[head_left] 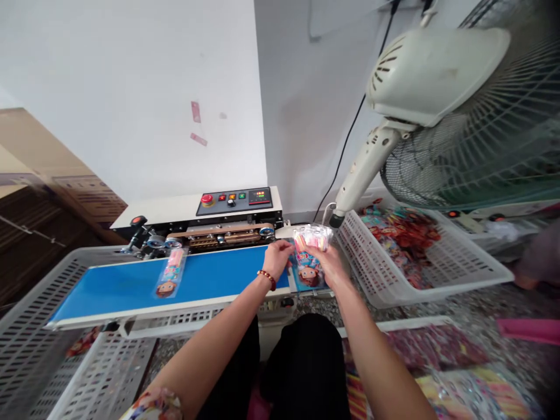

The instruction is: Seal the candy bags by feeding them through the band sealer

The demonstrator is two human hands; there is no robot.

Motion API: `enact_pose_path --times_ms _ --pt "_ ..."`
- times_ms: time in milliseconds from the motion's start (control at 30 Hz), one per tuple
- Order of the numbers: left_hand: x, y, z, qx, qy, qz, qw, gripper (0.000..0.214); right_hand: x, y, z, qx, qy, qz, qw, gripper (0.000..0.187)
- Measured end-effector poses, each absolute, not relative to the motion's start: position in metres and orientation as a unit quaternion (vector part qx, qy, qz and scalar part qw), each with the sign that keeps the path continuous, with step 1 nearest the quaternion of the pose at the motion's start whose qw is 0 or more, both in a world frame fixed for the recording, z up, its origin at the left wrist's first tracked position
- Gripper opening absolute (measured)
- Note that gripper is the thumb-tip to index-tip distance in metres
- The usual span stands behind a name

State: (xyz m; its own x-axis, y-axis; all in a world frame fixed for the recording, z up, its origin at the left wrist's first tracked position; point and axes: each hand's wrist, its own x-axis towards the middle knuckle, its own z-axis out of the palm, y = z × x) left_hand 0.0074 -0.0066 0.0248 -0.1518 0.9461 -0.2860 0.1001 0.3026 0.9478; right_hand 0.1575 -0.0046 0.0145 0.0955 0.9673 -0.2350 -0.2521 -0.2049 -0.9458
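Nearest: the wearer's dark-clad knees (306,361); to their right, pastel sticks in clear wrapping (476,391), with dark red packs (433,350) just beyond.

Hands: ahead of the knees, at the right end of a blue belt (227,271). The right hand (330,262) grips a clear face-printed packet (308,275), thumb across its front, the other fingers mostly hidden behind it. The packet stands off the belt's right end, printed face toward the wearer, pastel sticks showing at the top. The left hand (278,259) is at the packet's left edge, fingers curled nearly together; blur there, so I cannot tell whether they pinch the film or only rest beside it.

Handling, my judgement: support the packet low with the right hand, smooth the loose top film with the left, and keep the sticks below the mouth. Square the top edge to the guide band (223,233); keep fingers and bracelet (266,279) clear of the rollers.

Farther: a second packet (170,274) lies on the belt well to the left, top end at the rollers. Behind the belt, a control panel (236,199) with lit display. Right, a white crate (371,277) of colourful wrappers (398,239), a fan (437,76) above; behind, a pale wall (131,87).
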Motion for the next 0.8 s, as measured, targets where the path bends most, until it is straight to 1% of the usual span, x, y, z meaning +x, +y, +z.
enact_pose_path --times_ms 67,200,300,433,533,633,800 --pt "0.000 -0.006 0.025 0.397 0.632 0.428 0.510 0.016 0.158 -0.005 0.015 -0.519 -0.352 0.577 0.523 0.044" --pt "-0.004 -0.006 0.026 0.360 0.634 0.430 0.532 0.028 0.157 -0.005 0.013 -0.532 -0.348 0.566 0.525 0.035" --pt "-0.002 -0.008 0.028 0.333 0.624 0.434 0.558 0.035 0.156 -0.005 0.010 -0.532 -0.350 0.559 0.532 0.033" --pt "-0.003 -0.006 0.028 0.316 0.642 0.433 0.548 0.031 0.158 -0.004 0.007 -0.544 -0.346 0.548 0.533 0.035" --pt "-0.011 0.000 0.027 0.334 0.682 0.389 0.521 0.023 0.159 -0.004 0.008 -0.548 -0.348 0.547 0.529 0.039" --pt "-0.022 0.006 0.025 0.348 0.709 0.350 0.503 0.020 0.159 -0.004 0.009 -0.552 -0.348 0.549 0.522 0.039" --pt "-0.042 0.012 0.018 0.365 0.737 0.342 0.455 0.017 0.157 -0.006 0.013 -0.546 -0.342 0.557 0.525 0.039"
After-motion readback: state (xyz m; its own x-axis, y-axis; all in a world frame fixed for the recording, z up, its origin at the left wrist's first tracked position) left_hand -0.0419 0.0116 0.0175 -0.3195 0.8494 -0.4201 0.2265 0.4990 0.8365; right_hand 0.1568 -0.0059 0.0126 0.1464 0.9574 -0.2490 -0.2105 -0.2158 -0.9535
